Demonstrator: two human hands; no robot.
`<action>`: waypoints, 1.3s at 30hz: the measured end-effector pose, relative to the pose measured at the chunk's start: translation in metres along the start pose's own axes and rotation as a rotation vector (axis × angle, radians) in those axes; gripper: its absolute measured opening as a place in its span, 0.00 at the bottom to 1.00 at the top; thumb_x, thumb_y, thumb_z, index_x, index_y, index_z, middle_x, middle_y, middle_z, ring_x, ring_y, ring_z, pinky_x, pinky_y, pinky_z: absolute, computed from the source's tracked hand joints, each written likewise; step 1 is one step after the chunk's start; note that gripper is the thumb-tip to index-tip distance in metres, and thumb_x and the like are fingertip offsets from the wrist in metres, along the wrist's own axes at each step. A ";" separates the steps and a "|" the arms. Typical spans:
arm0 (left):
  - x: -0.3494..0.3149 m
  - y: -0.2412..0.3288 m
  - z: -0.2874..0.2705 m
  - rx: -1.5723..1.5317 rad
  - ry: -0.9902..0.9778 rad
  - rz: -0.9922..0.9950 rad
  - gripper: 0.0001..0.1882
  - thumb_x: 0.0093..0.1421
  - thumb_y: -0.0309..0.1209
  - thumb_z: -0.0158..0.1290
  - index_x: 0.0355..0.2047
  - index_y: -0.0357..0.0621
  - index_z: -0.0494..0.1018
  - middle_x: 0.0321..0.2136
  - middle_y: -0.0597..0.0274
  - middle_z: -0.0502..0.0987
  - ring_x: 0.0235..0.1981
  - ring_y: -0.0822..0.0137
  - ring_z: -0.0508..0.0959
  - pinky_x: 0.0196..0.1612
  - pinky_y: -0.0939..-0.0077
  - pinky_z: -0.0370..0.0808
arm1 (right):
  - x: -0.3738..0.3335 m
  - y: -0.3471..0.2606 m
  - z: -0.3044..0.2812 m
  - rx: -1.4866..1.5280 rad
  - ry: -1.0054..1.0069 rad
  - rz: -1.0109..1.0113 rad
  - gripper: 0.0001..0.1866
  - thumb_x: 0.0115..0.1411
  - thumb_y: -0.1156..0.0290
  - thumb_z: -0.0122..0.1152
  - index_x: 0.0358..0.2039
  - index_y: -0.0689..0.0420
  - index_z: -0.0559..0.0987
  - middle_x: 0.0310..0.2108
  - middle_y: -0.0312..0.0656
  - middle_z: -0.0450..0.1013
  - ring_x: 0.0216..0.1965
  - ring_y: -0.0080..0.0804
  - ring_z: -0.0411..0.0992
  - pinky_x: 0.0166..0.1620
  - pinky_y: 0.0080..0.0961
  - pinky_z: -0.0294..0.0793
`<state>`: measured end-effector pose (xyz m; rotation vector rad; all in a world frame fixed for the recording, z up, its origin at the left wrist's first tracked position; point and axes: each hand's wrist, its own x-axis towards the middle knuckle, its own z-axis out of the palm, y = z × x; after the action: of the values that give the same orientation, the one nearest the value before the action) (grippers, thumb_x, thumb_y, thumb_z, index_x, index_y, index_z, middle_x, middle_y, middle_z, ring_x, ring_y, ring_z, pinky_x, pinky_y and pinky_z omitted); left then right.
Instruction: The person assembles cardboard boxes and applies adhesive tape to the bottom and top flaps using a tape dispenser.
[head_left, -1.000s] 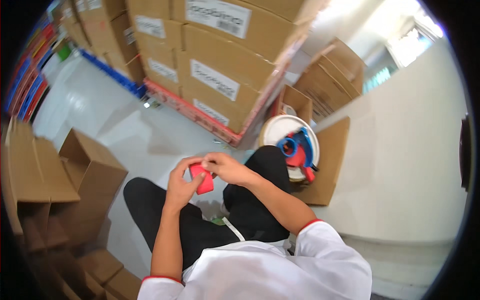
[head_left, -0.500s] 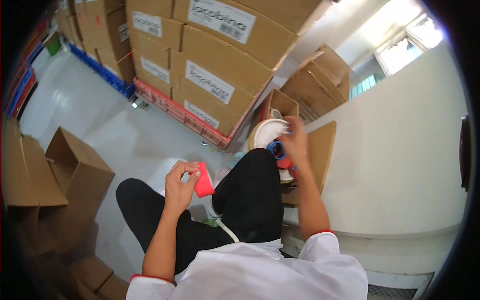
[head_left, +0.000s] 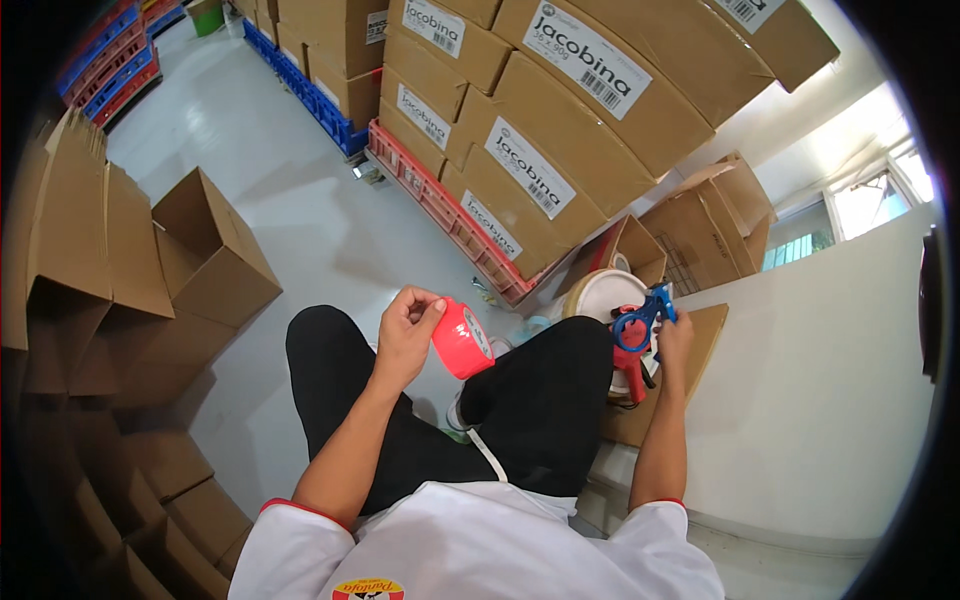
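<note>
My left hand pinches a bright pink-red roll of tape by its edge, above my lap. On the right, my right hand is closed on a blue tape dispenser, whose ring-shaped hub faces me. Just below the blue one is a red tape dispenser with a dark part at its side; whether it rests on anything is partly hidden. Behind them stands a round tub with a white lid, beside my right knee.
Labelled cartons are stacked on a red plastic pallet ahead, with a blue pallet farther left. Open cardboard boxes crowd the left side. A flat cardboard piece leans by the white wall on the right.
My right hand has gone from reaching over the tub to gripping the blue tape dispenser, now lifted. The tape roll in my left hand has turned, showing its side. The whole view has shifted.
</note>
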<state>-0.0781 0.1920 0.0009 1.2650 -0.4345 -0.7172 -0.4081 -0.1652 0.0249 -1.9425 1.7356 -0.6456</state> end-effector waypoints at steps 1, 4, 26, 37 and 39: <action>0.000 0.000 -0.001 -0.008 0.013 0.039 0.06 0.69 0.28 0.56 0.39 0.37 0.74 0.32 0.66 0.79 0.33 0.80 0.76 0.38 0.82 0.74 | -0.007 -0.018 -0.007 0.051 0.057 0.029 0.18 0.52 0.80 0.59 0.45 0.66 0.81 0.33 0.48 0.81 0.33 0.34 0.80 0.40 0.33 0.77; 0.001 0.001 -0.002 0.012 0.093 0.054 0.06 0.69 0.28 0.56 0.39 0.37 0.74 0.32 0.65 0.79 0.33 0.79 0.76 0.39 0.82 0.74 | -0.040 -0.079 -0.019 0.492 -0.021 -0.137 0.21 0.53 0.79 0.60 0.49 0.67 0.78 0.35 0.44 0.80 0.36 0.28 0.78 0.43 0.28 0.76; -0.012 0.010 -0.001 0.282 0.382 0.246 0.11 0.67 0.32 0.58 0.36 0.35 0.74 0.31 0.56 0.82 0.34 0.69 0.81 0.43 0.73 0.78 | -0.260 -0.183 0.117 0.304 -0.316 -0.972 0.50 0.29 0.62 0.91 0.50 0.59 0.65 0.46 0.51 0.69 0.47 0.49 0.72 0.54 0.42 0.73; -0.034 0.065 -0.007 0.285 -0.289 0.347 0.05 0.63 0.25 0.60 0.38 0.36 0.78 0.39 0.57 0.83 0.42 0.67 0.81 0.49 0.72 0.76 | -0.229 -0.160 0.104 0.552 -0.684 -0.987 0.72 0.32 0.57 0.91 0.73 0.60 0.55 0.52 0.51 0.77 0.49 0.38 0.80 0.53 0.31 0.77; -0.039 0.075 -0.012 0.273 -0.443 0.397 0.03 0.62 0.23 0.60 0.36 0.37 0.78 0.37 0.57 0.83 0.41 0.62 0.82 0.48 0.68 0.77 | -0.228 -0.156 0.103 0.614 -0.749 -0.756 0.71 0.33 0.58 0.91 0.73 0.61 0.55 0.50 0.51 0.78 0.48 0.39 0.80 0.52 0.31 0.77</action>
<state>-0.0795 0.2381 0.0728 1.2156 -1.1443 -0.6058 -0.2445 0.0799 0.0300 -1.9513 0.2812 -0.4919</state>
